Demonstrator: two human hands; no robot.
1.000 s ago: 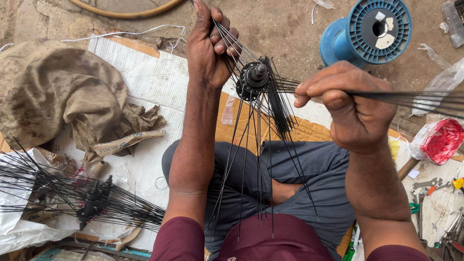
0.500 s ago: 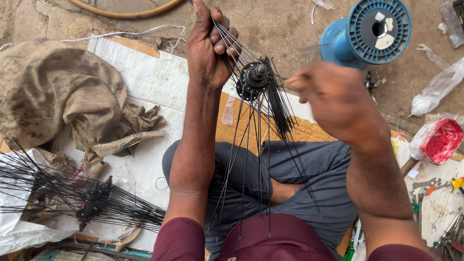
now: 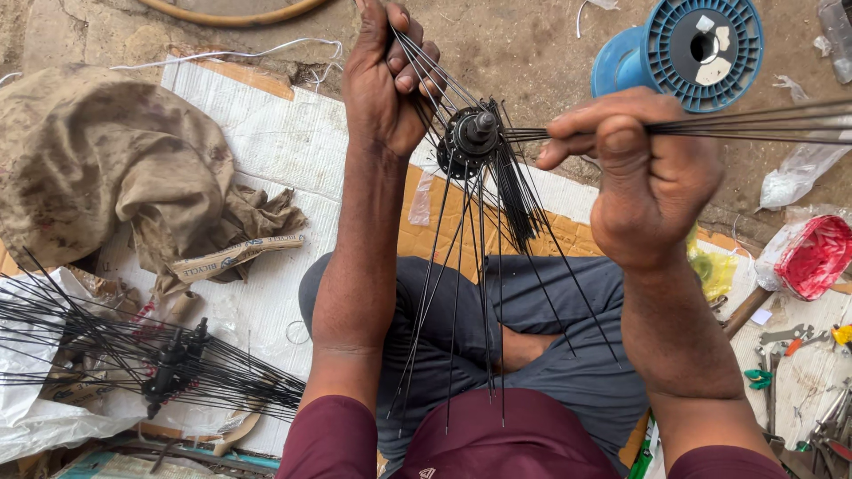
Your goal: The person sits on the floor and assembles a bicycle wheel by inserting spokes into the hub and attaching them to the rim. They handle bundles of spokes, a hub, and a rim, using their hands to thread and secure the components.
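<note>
A black wheel hub [image 3: 470, 137] hangs in front of me with many thin black spokes [image 3: 497, 266] dangling down over my lap. My left hand [image 3: 386, 75] is raised above and left of the hub, closed around a bunch of its spokes. My right hand [image 3: 643, 173] is to the right of the hub, fingers pinched on a horizontal bundle of spokes [image 3: 763, 124] that runs off the right edge.
A second hub with splayed spokes [image 3: 169, 364] lies at lower left on white sacking [image 3: 266, 142]. A dirty brown cloth [image 3: 98, 168] sits left. A blue wire spool [image 3: 692, 49] stands upper right; a red-lined bag [image 3: 812, 257] and hand tools [image 3: 799, 355] lie right.
My right hand swung in toward the hub, then back out to the right, drawing a bundle of spokes horizontally. My left hand and the hub stayed put.
</note>
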